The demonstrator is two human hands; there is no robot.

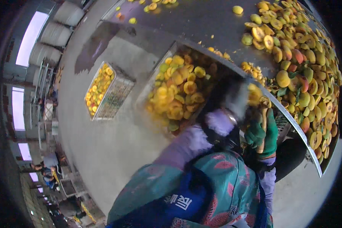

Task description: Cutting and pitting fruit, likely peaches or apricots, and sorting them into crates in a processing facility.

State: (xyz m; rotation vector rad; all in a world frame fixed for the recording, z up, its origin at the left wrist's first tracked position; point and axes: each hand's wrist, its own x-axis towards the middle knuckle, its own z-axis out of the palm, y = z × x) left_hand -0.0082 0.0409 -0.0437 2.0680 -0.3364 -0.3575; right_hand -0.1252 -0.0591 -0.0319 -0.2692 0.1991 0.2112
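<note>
right grip [270, 133], green-gloved, clasps a slim wooden handle [264, 123]; left grip [232, 95] too blurred to tell its hold.

Two hands are shown: one left hand [236, 95] and one right hand [259, 133]. One tool [264, 123] is held in the right hand. One counter [201, 24] is provided, on which one large heap of fruit [311, 72] is carried; its pieces are too numerous to be counted. One fruit [237, 10] is set apart. At least two filled crates [116, 97] are seen on the floor [117, 152]. At least three drums [56, 34], three large windows [18, 108] and two other people [51, 171] can be counted.
</note>
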